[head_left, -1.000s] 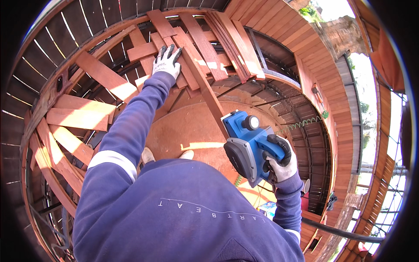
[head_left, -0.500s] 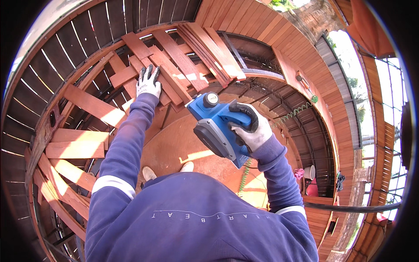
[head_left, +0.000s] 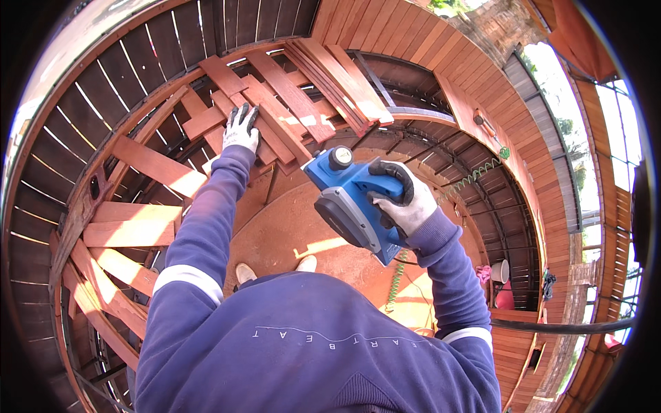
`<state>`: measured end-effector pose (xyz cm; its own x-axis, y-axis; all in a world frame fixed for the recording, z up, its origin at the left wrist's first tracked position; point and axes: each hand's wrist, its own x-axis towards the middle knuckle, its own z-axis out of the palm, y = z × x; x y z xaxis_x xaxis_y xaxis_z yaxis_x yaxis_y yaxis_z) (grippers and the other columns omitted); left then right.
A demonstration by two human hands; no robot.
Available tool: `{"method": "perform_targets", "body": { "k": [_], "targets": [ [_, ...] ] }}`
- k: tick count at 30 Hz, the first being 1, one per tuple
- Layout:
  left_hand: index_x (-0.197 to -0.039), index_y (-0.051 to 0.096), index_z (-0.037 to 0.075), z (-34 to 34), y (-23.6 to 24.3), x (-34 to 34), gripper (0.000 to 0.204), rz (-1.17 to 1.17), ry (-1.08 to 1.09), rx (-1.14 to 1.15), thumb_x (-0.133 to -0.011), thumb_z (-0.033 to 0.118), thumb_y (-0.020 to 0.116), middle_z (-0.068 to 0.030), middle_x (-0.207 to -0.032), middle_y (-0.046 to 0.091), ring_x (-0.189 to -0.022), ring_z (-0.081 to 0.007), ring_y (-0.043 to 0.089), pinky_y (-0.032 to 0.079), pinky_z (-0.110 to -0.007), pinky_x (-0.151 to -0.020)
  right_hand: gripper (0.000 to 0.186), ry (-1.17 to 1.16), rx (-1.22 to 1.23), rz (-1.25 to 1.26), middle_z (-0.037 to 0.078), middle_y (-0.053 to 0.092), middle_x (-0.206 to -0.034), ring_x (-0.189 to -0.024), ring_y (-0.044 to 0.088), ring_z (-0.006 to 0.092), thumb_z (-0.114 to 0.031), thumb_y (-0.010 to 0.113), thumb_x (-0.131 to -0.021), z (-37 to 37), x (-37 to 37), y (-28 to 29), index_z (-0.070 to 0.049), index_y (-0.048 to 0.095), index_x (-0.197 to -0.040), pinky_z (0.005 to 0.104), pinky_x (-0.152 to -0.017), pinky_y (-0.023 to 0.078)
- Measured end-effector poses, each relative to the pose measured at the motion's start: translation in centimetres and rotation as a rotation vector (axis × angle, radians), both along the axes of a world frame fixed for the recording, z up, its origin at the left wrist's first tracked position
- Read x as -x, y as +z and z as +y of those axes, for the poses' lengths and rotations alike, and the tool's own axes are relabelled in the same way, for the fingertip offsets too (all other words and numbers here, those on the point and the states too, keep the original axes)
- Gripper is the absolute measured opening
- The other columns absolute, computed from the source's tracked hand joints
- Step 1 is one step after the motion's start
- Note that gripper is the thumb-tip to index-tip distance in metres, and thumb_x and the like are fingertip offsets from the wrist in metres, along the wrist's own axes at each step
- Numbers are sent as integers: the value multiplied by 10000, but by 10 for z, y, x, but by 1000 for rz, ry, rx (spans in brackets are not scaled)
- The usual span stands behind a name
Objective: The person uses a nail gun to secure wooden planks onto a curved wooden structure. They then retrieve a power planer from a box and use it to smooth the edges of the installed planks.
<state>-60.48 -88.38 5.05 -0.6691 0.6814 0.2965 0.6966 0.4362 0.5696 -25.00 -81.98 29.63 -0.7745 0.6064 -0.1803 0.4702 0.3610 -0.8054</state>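
In my right hand, gloved in white and black, I grip the handle of a blue electric hand planer. The planer is held out in front of me, its front end close to the near end of the stacked boards. My left hand, in a matching glove, lies with fingers spread on a reddish wooden board. That board is part of a loose stack of planks laid at angles over one another. Another plank slants beside it to the right. The planer's underside is hidden from me.
More boards rest along the left. A hammer lies on the wooden ledge at the right, near a green coiled hose. A white bucket stands at the lower right. A dark pipe crosses there.
The whole view has shifted slightly, so everything sits a little farther right and lower. My hands keep their hold, the left on the board, the right on the planer.
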Motion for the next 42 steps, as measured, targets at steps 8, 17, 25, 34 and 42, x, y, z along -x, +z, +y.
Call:
{"method": "perform_targets", "body": {
  "k": [8, 17, 25, 34, 42],
  "targets": [
    [-1469, 451, 186, -2, -21, 15, 615, 88, -15, -19, -865, 81, 510, -81, -1566, 341, -1458, -349, 245, 205, -426, -1216, 527, 32, -110, -5, 133, 660, -1151, -1017, 676, 221, 0, 714, -753, -25, -121, 13, -44, 581, -1261, 323, -917, 521],
    [-1462, 451, 195, 4, -14, 3, 599, 53, -9, -29, -867, 169, 519, -73, -1571, 331, -1461, -335, 248, 259, -438, -1191, 520, -12, -162, 12, 135, 686, -1103, -996, 696, 211, 26, 703, -750, -21, -59, 8, -47, 591, -1252, 313, -894, 532],
    [-1468, 444, 210, 3, -19, 12, 584, 42, -6, -41, -888, 189, 508, -54, -1579, 325, -1467, -312, 246, 253, -434, -1190, 424, 104, -214, 49, 179, 685, -1077, -1020, 684, 295, -129, 718, -815, 3, 51, -1, -65, 572, -1208, 360, -903, 532],
    [-1482, 422, 220, 1, -2, 3, 614, -1, 20, -4, -883, 121, 513, -57, -1582, 314, -1466, -322, 240, 231, -402, -1210, 494, 88, -143, 81, 158, 683, -1105, -1009, 694, 261, -69, 744, -787, -3, -33, 5, -51, 556, -1244, 340, -900, 531],
    [-1502, 391, 187, 0, -9, -3, 634, 51, 1, -2, -879, 157, 506, -113, -1584, 295, -1464, -355, 236, 242, -425, -1202, 563, -41, -138, -51, 146, 660, -1173, -1052, 674, 270, -5, 749, -714, -35, -138, 6, -57, 594, -1253, 339, -935, 518]
  ]
}}
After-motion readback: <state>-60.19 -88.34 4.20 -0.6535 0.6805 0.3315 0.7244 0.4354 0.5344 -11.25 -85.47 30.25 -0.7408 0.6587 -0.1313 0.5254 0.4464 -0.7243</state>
